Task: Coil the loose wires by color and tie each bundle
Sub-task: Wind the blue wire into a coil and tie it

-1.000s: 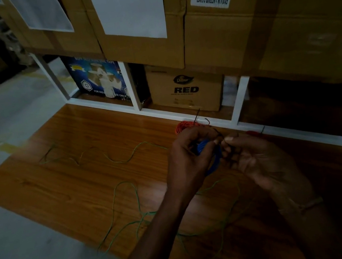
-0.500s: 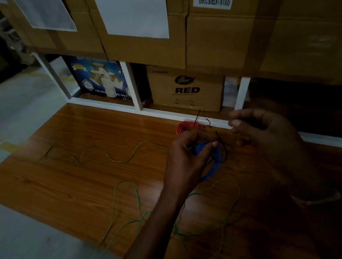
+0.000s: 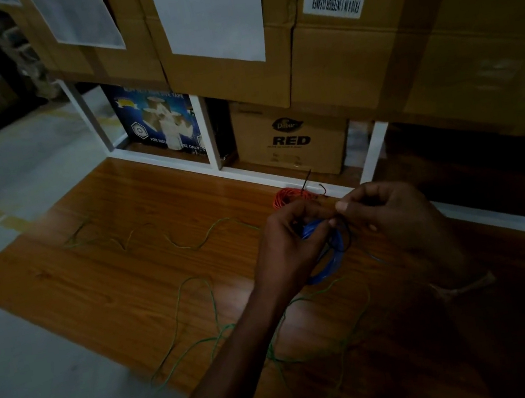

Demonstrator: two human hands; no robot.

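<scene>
Nearest, loose green wire (image 3: 200, 312) sprawls in open loops across the wooden tabletop (image 3: 94, 277), running left and under the forearms. Above it, the left hand (image 3: 291, 249) grips a blue wire coil (image 3: 330, 257), fingers curled round its upper edge. The right hand (image 3: 391, 216), just beside it, pinches a thin dark tie wire (image 3: 345, 232) looping over the coil. Farther back, a tied red coil (image 3: 290, 196) lies against the white shelf frame (image 3: 373, 150), with cardboard boxes (image 3: 293, 140) behind.
</scene>
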